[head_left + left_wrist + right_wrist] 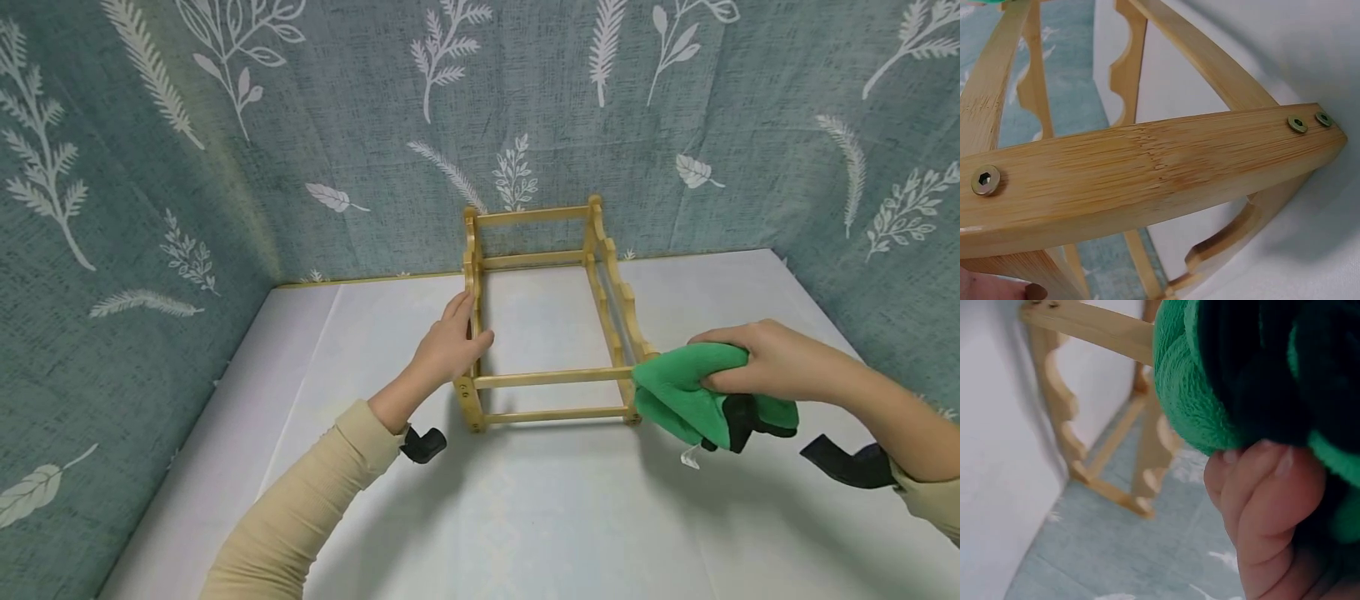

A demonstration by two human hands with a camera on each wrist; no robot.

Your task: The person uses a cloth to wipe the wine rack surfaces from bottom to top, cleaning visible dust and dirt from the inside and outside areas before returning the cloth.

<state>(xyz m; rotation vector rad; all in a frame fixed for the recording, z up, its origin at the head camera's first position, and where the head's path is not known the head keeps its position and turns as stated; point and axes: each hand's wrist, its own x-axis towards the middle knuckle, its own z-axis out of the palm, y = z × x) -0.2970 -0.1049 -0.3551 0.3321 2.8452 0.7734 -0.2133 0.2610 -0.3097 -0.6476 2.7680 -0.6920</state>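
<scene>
A light wooden rack point(555, 376) with scalloped side rails and cross bars stands on the white table. At its left side, my left hand point(444, 343) holds the side rail, thumb on the inner side and fingers along the outside. The left wrist view shows the rack's end piece point(1147, 162) with metal bolts, and only a bit of that hand in the lower left corner. My right hand point(776, 362) grips a bunched green plush cloth point(686, 387) with black parts and a small white tag. The cloth overlaps the rack's near right corner.
The white table point(525, 517) runs back to a wall of blue-green fabric point(360, 125) printed with white leaves. More of that fabric closes off the left and right sides. Black straps hang at both wrists, the left strap point(424, 446) just over the table.
</scene>
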